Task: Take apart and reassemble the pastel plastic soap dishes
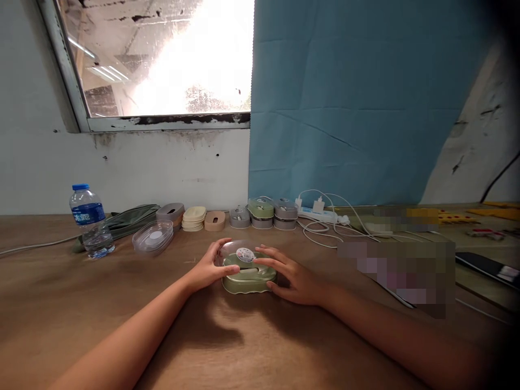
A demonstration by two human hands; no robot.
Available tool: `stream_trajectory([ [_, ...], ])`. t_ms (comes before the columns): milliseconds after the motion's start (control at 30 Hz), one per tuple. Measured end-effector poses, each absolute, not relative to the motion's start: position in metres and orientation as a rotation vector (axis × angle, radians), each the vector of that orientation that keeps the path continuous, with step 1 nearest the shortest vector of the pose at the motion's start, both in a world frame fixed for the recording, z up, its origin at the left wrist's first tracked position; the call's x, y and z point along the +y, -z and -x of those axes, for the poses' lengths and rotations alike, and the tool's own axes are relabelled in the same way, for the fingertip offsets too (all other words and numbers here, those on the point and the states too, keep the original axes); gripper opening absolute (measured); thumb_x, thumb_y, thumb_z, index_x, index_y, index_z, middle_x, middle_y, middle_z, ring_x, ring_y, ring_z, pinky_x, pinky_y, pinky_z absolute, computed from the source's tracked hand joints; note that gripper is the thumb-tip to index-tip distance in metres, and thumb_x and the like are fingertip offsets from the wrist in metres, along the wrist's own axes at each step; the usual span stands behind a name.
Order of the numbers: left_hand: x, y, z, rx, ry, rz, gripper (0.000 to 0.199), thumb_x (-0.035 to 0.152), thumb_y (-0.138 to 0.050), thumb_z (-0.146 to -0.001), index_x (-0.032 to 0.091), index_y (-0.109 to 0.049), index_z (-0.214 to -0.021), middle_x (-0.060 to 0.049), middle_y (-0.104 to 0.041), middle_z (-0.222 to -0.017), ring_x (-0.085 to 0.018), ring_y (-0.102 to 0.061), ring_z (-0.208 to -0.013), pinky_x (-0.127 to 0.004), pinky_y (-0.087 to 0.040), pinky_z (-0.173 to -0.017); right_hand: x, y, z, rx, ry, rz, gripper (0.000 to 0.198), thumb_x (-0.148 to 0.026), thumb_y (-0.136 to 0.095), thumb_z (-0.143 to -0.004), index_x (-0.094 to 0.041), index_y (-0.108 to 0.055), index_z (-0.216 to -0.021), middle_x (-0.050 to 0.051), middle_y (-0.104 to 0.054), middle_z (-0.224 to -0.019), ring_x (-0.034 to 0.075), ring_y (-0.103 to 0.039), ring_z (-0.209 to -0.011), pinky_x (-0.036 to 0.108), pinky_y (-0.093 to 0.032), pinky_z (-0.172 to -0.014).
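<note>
In front of me on the table is a green oval box (247,283) with a slot in its top. A clear plastic cover (229,249) with a round printed label (245,255) sits over its back part and looks tilted. My left hand (213,266) grips the left side, thumb on the near top edge and fingers around the cover. My right hand (294,279) holds the right side, its upper fingers reaching to the label and its thumb against the green wall. The underside of the box is hidden.
Along the wall stand cream lids (194,218), a tan slotted lid (215,221) and stacked green and grey boxes (261,208). Left are clear covers (152,237) and a water bottle (91,222). Right lie a power strip (319,215) with white cables and a blurred-out patch (406,271).
</note>
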State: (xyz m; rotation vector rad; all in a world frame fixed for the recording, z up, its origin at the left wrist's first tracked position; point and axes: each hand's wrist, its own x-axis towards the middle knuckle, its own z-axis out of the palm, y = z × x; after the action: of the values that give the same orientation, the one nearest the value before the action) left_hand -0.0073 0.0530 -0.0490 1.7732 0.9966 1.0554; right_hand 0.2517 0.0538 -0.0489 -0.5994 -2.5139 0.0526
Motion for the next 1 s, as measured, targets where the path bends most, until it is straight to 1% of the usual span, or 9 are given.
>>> stream_trajectory([
  [67, 0.0523, 0.0485, 0.0101, 1.061, -0.973, -1.839, 0.073, 0.038, -0.074, -0.062, 0.025, -0.042, -0.126, -0.009, -0.040, -0.126, -0.026, -0.044, -0.112, -0.037, -0.038, -0.095, 0.0535, 0.0476, -0.2517, -2.515, -0.030, 0.603, 0.045, -0.025, -0.052, -0.083, -0.023, -0.043, -0.127, 0.010, -0.040, -0.134, 0.025, -0.032, -0.127, 0.044, -0.035, -0.102],
  [133, 0.0518, 0.0479, 0.0111, 1.094, -0.920, -1.885, 0.073, 0.038, -0.074, -0.061, 0.025, -0.044, -0.126, -0.010, -0.039, -0.126, -0.026, -0.044, -0.112, -0.038, -0.038, -0.095, 0.0538, 0.0470, -0.2516, -2.508, -0.005, 0.594, 0.046, -0.024, -0.054, -0.081, -0.023, -0.044, -0.126, 0.010, -0.044, -0.130, 0.025, -0.036, -0.123, 0.044, -0.036, -0.100],
  [300, 0.0524, 0.0475, 0.0121, 1.035, -0.910, -1.889, 0.068, 0.037, -0.073, -0.062, 0.020, -0.045, -0.122, -0.011, -0.046, -0.121, -0.024, -0.049, -0.105, -0.037, -0.042, -0.090, 0.0560, 0.0472, -0.2524, -2.472, 0.079, 0.546, 0.044, -0.023, -0.057, -0.078, -0.023, -0.049, -0.121, 0.009, -0.052, -0.121, 0.025, -0.044, -0.113, 0.043, -0.039, -0.095],
  [400, 0.0522, 0.0468, 0.0131, 1.024, -0.920, -1.902, 0.065, 0.036, -0.074, -0.063, 0.020, -0.046, -0.119, -0.010, -0.050, -0.119, -0.023, -0.050, -0.104, -0.037, -0.041, -0.092, 0.0564, 0.0457, -0.2529, -2.451, 0.095, 0.529, 0.042, -0.023, -0.058, -0.077, -0.023, -0.052, -0.119, 0.009, -0.055, -0.116, 0.024, -0.049, -0.105, 0.042, -0.042, -0.091],
  [500, 0.0518, 0.0466, 0.0132, 1.016, -0.937, -1.942, 0.059, 0.037, -0.072, -0.065, 0.020, -0.049, -0.117, -0.010, -0.051, -0.120, -0.024, -0.049, -0.107, -0.038, -0.038, -0.095, 0.0559, 0.0423, -0.2540, -2.467, 0.044, 0.522, 0.044, -0.022, -0.060, -0.075, -0.023, -0.053, -0.118, 0.009, -0.056, -0.114, 0.023, -0.050, -0.101, 0.040, -0.045, -0.087],
  [633, 0.0516, 0.0479, 0.0121, 0.974, -0.980, -1.987, 0.051, 0.036, -0.068, -0.069, 0.022, -0.052, -0.116, -0.009, -0.053, -0.119, -0.025, -0.047, -0.111, -0.040, -0.036, -0.097, 0.0563, 0.0388, -0.2567, -2.500, 0.009, 0.529, 0.048, -0.022, -0.063, -0.071, -0.024, -0.052, -0.118, 0.008, -0.056, -0.111, 0.023, -0.050, -0.100, 0.040, -0.044, -0.088],
  [733, 0.0507, 0.0474, 0.0114, 0.940, -0.970, -1.998, 0.049, 0.035, -0.068, -0.071, 0.024, -0.053, -0.115, -0.009, -0.050, -0.123, -0.025, -0.048, -0.111, -0.040, -0.037, -0.097, 0.0577, 0.0382, -0.2586, -2.497, 0.001, 0.532, 0.049, -0.023, -0.065, -0.070, -0.025, -0.053, -0.117, 0.007, -0.056, -0.109, 0.023, -0.049, -0.099, 0.039, -0.044, -0.087],
  [867, 0.0485, 0.0459, 0.0116, 0.906, -0.907, -2.021, 0.061, 0.032, -0.073, -0.065, 0.025, -0.049, -0.120, -0.009, -0.042, -0.132, -0.025, -0.043, -0.117, -0.039, -0.034, -0.100, 0.0596, 0.0386, -0.2599, -2.496, -0.001, 0.534, 0.045, -0.025, -0.065, -0.071, -0.025, -0.055, -0.114, 0.007, -0.056, -0.103, 0.022, -0.050, -0.094, 0.038, -0.046, -0.083],
  [1000, 0.0483, 0.0474, 0.0122, 0.902, -0.860, -2.053, 0.075, 0.030, -0.077, -0.059, 0.025, -0.043, -0.126, -0.010, -0.043, -0.130, -0.025, -0.042, -0.117, -0.039, -0.034, -0.099, 0.0609, 0.0395, -0.2615, -2.497, -0.014, 0.535, 0.042, -0.027, -0.065, -0.073, -0.024, -0.055, -0.113, 0.007, -0.056, -0.101, 0.022, -0.051, -0.093, 0.037, -0.046, -0.082],
])
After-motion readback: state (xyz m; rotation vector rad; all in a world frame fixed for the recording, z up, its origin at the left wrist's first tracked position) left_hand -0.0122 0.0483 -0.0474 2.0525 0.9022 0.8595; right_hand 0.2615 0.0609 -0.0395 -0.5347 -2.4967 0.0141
